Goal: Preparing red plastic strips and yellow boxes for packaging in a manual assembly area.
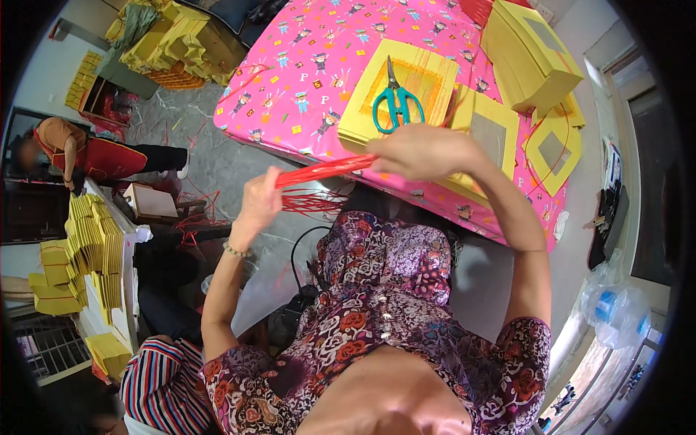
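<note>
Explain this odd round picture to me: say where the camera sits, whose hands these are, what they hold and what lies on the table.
The camera sits on a person's head and looks down, so its wide lens bends the edges. The two bare arms are that person's own. The left hand and right hand each grip an end of a bundle of red strips, stretched between them. Ahead is a table with a pink patterned cover. On it lie yellow paper stacks and green-handled scissors. Other people work at the left.
</note>
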{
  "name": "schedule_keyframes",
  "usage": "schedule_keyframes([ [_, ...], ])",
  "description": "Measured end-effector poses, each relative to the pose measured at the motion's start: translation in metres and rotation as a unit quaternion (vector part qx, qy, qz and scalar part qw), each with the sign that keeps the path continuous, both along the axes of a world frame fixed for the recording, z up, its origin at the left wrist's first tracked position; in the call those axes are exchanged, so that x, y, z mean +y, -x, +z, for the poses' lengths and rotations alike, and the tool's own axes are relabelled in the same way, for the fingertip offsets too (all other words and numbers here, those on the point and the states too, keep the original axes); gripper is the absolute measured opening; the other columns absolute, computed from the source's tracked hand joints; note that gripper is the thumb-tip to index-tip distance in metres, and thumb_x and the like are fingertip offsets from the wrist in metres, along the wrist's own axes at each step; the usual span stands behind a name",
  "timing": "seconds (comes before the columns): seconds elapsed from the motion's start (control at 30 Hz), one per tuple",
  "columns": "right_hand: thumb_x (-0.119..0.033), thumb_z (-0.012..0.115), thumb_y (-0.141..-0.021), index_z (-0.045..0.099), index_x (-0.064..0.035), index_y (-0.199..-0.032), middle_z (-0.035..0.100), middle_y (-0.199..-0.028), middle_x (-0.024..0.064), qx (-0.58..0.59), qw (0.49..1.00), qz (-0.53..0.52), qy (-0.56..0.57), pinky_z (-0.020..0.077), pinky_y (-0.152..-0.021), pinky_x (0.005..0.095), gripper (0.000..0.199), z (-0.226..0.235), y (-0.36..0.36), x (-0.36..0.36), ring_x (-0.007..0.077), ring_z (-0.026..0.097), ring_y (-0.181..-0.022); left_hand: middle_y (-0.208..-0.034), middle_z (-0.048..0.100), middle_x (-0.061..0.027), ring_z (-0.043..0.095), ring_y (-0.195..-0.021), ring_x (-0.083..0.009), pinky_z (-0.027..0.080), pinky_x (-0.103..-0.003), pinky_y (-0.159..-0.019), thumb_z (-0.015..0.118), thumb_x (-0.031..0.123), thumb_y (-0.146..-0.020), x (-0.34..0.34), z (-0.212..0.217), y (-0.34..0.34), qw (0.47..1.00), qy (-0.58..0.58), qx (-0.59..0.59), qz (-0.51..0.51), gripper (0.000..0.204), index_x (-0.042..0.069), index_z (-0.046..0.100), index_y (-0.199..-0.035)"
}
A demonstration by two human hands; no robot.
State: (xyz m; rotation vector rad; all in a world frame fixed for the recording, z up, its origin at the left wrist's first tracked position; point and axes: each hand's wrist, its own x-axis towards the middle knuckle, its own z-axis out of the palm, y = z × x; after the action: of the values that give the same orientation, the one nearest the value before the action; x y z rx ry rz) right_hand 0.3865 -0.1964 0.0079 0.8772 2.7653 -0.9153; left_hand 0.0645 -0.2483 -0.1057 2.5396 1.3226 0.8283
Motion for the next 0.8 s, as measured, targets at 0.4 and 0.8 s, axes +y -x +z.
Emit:
schedule_keyframes([
  [0.4, -0.021, 0.050, -0.090, 0.054, -0.0012, -0.093, 0.059, -0.072, 0.0197, -0.086, 0.992, -0.047, -0.081, 0.0433, -0.064, 0.0477, 0.021, 0.008, 0.008, -0.001, 0.0393, 0.059, -0.072, -0.110, 0.055, -0.0176, 0.052, -0.102, -0.0342, 0.038, -0.046, -0.087, 0.067, 0.024, -0.080, 0.006, 0.051, -0.045, 0.995, -0.009, 0.093, -0.042, 0.060, 0.000, 0.041, -0.129],
  [0.8, -0.021, 0.057, -0.086, 0.059, -0.0023, -0.090, 0.060, -0.073, 0.0157, -0.054, 0.982, -0.103, -0.148, 0.0461, -0.065, 0.0414, 0.019, 0.018, 0.005, 0.006, 0.0329, 0.061, -0.071, -0.067, 0.054, -0.0232, 0.054, -0.063, -0.0438, 0.036, -0.049, -0.053, 0.049, 0.010, -0.092, 0.020, 0.075, -0.108, 0.962, 0.256, -0.065, -0.071, 0.019, 0.000, 0.043, -0.106],
])
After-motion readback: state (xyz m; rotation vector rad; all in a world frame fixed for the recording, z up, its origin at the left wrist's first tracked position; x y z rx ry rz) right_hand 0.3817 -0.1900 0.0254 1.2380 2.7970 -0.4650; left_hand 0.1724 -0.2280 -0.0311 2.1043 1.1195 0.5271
